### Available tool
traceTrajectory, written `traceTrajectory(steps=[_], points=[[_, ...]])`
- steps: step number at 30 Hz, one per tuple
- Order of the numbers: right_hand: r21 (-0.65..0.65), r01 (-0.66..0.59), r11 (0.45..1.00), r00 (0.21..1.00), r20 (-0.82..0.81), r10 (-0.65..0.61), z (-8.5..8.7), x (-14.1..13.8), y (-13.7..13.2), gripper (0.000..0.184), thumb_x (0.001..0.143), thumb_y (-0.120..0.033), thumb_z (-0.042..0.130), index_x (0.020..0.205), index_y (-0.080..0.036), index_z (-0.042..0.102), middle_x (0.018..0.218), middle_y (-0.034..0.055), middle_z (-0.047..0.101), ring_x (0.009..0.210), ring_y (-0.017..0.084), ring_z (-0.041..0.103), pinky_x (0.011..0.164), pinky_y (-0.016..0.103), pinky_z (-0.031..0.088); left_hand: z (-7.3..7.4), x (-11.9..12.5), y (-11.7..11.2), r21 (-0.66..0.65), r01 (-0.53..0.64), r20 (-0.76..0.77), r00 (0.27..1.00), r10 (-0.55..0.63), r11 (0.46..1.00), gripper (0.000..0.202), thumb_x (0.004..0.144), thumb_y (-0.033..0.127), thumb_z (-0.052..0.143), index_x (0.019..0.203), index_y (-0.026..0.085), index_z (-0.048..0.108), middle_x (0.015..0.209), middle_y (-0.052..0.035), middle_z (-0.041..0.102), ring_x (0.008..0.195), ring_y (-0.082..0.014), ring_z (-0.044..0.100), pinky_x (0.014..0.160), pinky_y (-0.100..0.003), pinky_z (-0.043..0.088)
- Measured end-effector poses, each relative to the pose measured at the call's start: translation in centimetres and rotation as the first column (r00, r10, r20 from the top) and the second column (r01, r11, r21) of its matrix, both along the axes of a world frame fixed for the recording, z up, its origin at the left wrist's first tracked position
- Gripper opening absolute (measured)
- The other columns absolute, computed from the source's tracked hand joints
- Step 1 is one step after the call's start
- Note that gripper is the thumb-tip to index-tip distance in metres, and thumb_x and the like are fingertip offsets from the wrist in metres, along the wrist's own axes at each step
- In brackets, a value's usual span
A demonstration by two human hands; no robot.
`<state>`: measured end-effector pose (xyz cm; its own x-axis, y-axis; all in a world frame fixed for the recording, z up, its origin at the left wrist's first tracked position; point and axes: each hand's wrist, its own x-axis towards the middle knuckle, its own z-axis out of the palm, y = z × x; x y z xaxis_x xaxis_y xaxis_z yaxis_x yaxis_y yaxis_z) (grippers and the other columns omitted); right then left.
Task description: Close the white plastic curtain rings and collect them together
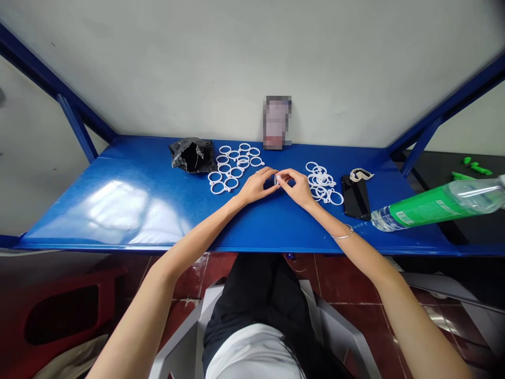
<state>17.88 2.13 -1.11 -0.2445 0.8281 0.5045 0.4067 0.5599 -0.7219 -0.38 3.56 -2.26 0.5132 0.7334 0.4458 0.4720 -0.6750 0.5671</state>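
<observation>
Pinching one ring: left hand, right hand.

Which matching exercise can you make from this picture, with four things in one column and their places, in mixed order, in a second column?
Things:
1. black bag
2. bottle
3. phone
4. small white part

Places:
A. pinched between the left hand and the right hand
B. just right of the heap of rings
C. farthest to the right, with a green label
D. just left of the spread-out rings

Pairs: 1-D, 2-C, 3-B, 4-A.
</observation>
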Motion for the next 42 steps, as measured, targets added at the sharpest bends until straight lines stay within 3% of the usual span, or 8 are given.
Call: traceTrajectory(steps=[14, 20, 26, 42], points=[[-0.025, -0.049, 0.998, 0.998, 0.029, 0.05, -0.15, -0.02, -0.23, 0.015, 0.09, -0.035, 0.059, 0.086, -0.022, 0.066, 0.083, 0.0034, 0.072, 0.07, 0.019, 0.066, 0.07, 0.033, 0.055, -0.59, 0.22, -0.04, 0.038, 0.006, 0.064, 0.998, -0.008, 0.999, 0.022, 0.09, 0.035, 0.055, 0.103, 0.018, 0.062, 0.11, -0.0086, 0.068, 0.1, -0.0197, 0.064, 0.083, -0.032, 0.055], [-0.046, -0.052, 0.998, 0.998, 0.039, 0.053, -0.3, -0.01, -0.09, 0.017, 0.09, -0.038, 0.058, 0.088, -0.022, 0.064, 0.083, 0.0034, 0.071, 0.071, 0.019, 0.066, 0.069, 0.033, 0.056, -0.6, 0.14, -0.18, 0.007, -0.024, 0.059, 0.998, 0.024, 1.0, 0.025, 0.09, 0.035, 0.054, 0.108, 0.018, 0.062, 0.116, -0.0095, 0.066, 0.108, -0.0214, 0.062, 0.078, -0.03, 0.056], [-0.04, -0.038, 0.998, 0.999, 0.027, 0.039, -0.51, 0.08, 0.14, 0.016, 0.089, -0.037, 0.058, 0.091, -0.023, 0.065, 0.089, 0.0046, 0.072, 0.074, 0.02, 0.067, 0.07, 0.034, 0.056, -0.78, 0.03, -0.17, 0.002, -0.054, 0.057, 0.997, 0.054, 0.999, 0.03, 0.091, 0.034, 0.053, 0.116, 0.019, 0.061, 0.122, -0.0102, 0.064, 0.115, -0.0233, 0.059, 0.085, -0.032, 0.056], [-0.018, -0.05, 0.999, 0.997, 0.064, 0.051, -0.18, 0.2, -0.13, 0.019, 0.091, -0.039, 0.057, 0.089, -0.022, 0.067, 0.086, 0.0048, 0.073, 0.074, 0.02, 0.067, 0.07, 0.035, 0.057, -0.5, 0.41, -0.55, -0.051, -0.027, 0.159, 0.987, 0.035, 0.998, 0.026, 0.093, 0.039, 0.053, 0.103, 0.018, 0.063, 0.113, -0.0092, 0.068, 0.102, -0.0196, 0.064, 0.074, -0.028, 0.056]])
